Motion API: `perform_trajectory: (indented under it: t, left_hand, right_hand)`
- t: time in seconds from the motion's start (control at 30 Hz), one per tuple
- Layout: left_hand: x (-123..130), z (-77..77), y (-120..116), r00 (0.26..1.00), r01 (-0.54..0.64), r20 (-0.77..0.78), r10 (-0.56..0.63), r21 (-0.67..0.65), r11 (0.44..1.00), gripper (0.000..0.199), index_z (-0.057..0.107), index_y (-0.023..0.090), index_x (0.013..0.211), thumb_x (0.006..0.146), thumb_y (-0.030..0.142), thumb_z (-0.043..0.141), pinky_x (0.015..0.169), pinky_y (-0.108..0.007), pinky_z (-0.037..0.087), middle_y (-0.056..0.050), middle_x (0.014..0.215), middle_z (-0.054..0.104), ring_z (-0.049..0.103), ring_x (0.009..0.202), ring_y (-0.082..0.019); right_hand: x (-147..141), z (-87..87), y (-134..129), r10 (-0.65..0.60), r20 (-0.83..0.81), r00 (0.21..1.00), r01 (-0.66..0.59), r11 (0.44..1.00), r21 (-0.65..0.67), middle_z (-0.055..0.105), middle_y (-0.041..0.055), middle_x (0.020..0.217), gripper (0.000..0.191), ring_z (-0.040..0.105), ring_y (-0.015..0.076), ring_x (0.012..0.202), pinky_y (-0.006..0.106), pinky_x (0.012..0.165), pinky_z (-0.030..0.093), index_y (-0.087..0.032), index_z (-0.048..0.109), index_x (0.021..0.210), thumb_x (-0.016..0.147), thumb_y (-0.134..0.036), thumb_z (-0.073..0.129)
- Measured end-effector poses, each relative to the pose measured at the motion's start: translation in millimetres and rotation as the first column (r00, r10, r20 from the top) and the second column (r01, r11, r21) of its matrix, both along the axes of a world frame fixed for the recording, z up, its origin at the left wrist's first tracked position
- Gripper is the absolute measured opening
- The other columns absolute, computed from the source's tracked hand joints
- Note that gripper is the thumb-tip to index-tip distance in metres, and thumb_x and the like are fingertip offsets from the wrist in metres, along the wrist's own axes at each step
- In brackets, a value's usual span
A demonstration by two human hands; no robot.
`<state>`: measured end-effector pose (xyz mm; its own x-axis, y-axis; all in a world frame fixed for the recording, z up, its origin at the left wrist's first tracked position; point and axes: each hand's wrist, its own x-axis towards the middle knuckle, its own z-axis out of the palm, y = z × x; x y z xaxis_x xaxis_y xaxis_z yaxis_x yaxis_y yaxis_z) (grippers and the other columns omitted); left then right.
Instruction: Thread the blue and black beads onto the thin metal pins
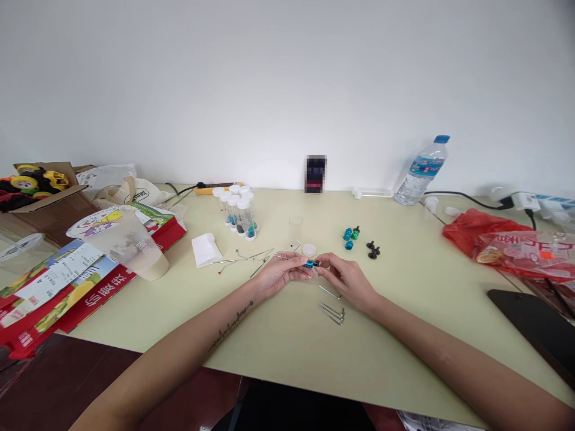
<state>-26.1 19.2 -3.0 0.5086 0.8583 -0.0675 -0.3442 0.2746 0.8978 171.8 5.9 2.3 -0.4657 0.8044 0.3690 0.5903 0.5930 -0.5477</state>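
Over the middle of the table my left hand (282, 274) is closed, with a small shiny blue part (309, 264) pinched at its fingertips. The fingers of my right hand (347, 279) close on a small black piece (317, 264) at the right end of that blue part. Just behind my hands lie a white round cap (309, 249) and a clear vial (295, 226). Several L-shaped metal rods (331, 312) rest below my right hand. Several blue and green parts (349, 234) and black knobbed screws (372, 251) sit to the right.
Capped clear tubes (238, 209) with coloured pieces stand at back left, near thin metal rods (260, 257) and white paper (206, 249). Further left is a drink cup (135, 242) on red packaging (103, 293). A water bottle (422, 173) leans on the wall; a red bag (471, 233) lies right.
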Motion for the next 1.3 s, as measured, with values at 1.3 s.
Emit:
perform_trajectory:
  t: [1.3]
  left_hand:
    - [-0.1, -1.7, 1.1, 1.0, 0.005, -0.003, -0.005, -0.012, 1.0, 0.029, 0.065, 0.008, 0.084, 0.071, 0.033, 0.069, 0.07, -0.024, 0.049, -0.01, 0.075, 0.07, 0.064, 0.064, -0.012]
  right_hand:
    - [-0.6, 3.0, -0.1, 0.023, -0.002, 1.0, -0.023, 1.0, -0.017, 0.062, -0.0014, 0.069, 0.026, 0.046, 0.0106, 0.048, 0.022, 0.05, 0.037, -0.023, 0.053, 0.107, 0.093, -0.039, 0.038]
